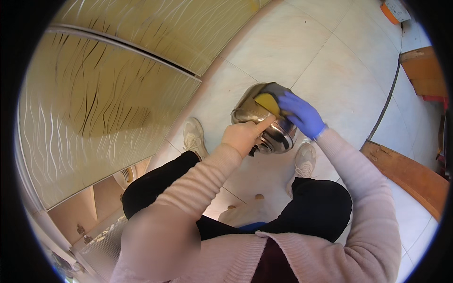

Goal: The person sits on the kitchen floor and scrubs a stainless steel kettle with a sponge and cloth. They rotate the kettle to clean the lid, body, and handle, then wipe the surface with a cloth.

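Observation:
A shiny rounded metal vessel [283, 132], perhaps a kettle or pot, is tilted above the floor between my shoes. My bare left hand [247, 136] grips it at the near left side, the index finger stretched along the metal. A yellow piece [267, 103], possibly a sponge, and a dark grey area [276, 88] show on its upper side. My right hand [300, 113], in a blue-violet glove and blurred by motion, lies against the vessel's right side beside the yellow piece. Its fingertips are not clearly seen, nor whether they pinch anything.
Pale tiled floor [318, 70] surrounds the vessel. On the left stand patterned glossy cabinet doors [106, 106], one open low down over a compartment [74, 212]. At the right are a wooden door frame or threshold piece [407, 173] and another wooden part [424, 70].

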`<move>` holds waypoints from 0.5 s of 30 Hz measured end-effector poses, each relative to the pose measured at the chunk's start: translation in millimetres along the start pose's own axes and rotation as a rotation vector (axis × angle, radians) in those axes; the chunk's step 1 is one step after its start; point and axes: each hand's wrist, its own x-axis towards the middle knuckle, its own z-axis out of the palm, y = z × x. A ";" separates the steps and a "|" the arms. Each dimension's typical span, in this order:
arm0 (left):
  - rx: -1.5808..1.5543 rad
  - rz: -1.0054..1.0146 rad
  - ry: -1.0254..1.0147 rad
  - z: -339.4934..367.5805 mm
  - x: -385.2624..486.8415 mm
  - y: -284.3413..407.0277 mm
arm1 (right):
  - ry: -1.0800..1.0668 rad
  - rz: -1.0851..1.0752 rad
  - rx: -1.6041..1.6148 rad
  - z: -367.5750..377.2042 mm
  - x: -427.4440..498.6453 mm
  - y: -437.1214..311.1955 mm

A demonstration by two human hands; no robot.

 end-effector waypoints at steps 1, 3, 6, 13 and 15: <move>-0.003 0.003 -0.023 0.0 -2.4 -3.1 | -0.033 0.031 0.012 -5.9 -15.7 -16.3; -0.017 0.045 -0.066 2.5 1.7 -1.1 | -0.074 0.072 -0.012 -13.2 -25.5 -24.4; 0.006 0.082 -0.080 6.1 3.1 2.5 | -0.098 0.070 -0.054 -13.9 -16.1 -18.6; 0.016 0.154 -0.035 6.5 10.6 18.3 | -0.292 0.214 -0.216 25.8 90.2 19.3; 0.002 0.141 -0.029 4.4 9.7 20.7 | -0.304 0.351 -0.199 26.4 96.0 19.3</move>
